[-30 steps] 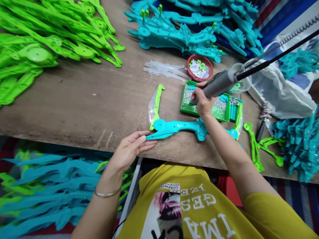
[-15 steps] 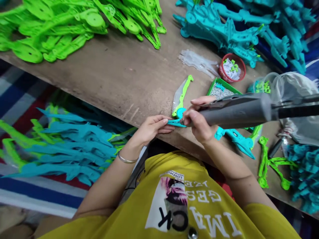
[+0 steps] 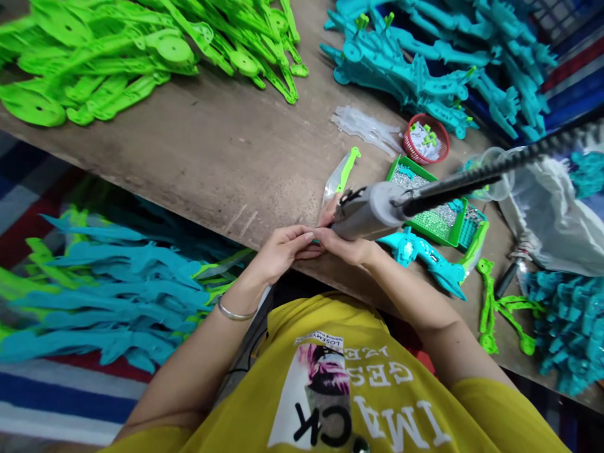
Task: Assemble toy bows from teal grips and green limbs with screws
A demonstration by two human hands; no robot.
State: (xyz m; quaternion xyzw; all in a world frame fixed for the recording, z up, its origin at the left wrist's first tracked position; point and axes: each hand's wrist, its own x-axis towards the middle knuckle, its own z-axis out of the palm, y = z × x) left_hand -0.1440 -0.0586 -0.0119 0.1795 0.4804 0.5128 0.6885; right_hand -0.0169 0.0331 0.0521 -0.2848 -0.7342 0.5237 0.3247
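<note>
Right fingers (image 3: 329,212) gripping grey driver (image 3: 361,216) | left fingers (image 3: 298,236) pinching turquoise frame (image 3: 441,267) tip, tabletop's (image 3: 212,163) near edge | seeming light, stiff; tip offering hold

Indoor light, med-bright and fairly diffuse; source is out of view, prob. overhead. Worktop (image 3: 212,145) shows a soft pale sheen nr centre, dull brown elsewhere, w/ only faint, soft-edged shadows. Area under it drops to near-black. Green pile (image 3: 117,56) is v. vivid, almost oversaturated, some fine detail lost. Small glint on metal bangle (image 3: 236,314); pale highlight on rear end of grey tool (image 3: 365,214). Wide-angle distortion: stuff at L & R edges looks stretched. Coiled cable (image 3: 509,160) is blurry, esp. top R; teal stack (image 3: 123,283) lower L is soft too. Mid-frame is reasonably sharp.
</note>
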